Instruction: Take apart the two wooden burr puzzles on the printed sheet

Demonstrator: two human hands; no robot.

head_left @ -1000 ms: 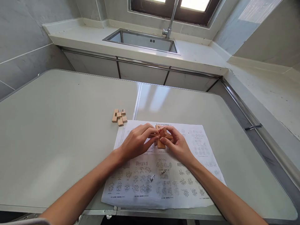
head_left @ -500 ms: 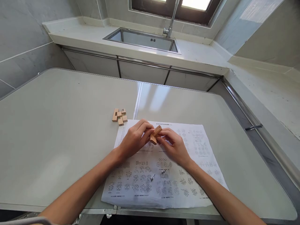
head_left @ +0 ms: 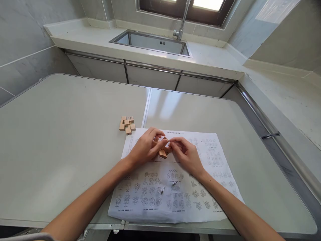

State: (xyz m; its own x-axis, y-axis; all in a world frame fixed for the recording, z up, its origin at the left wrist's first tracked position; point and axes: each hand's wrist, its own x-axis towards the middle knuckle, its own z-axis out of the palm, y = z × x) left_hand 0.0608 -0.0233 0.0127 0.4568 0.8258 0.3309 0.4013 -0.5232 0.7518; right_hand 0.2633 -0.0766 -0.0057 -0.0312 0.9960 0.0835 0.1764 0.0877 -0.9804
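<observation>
Notched wooden puzzle pieces, joined crosswise, are held over the printed sheet. My left hand is closed round them, its thumb lying along the top and its fingers behind. From the other side my right hand meets them with thumb and forefinger pinched at their right end; its other fingers are curled under. The fingers hide much of the pieces, so how they interlock cannot be made out. More wooden puzzle pieces lie grouped on the table just past the sheet's upper left corner, one with a dark mark.
The sheet bears rows of small line diagrams and has torn spots. It lies on a pale folding table with a metal seam. Behind stands a counter with a sink and tap. A counter runs along the right.
The piece that stuck up between my hands is now lower and mostly covered by my left thumb. My left hand has closed further over the pieces; my right fingertips have shifted slightly.
</observation>
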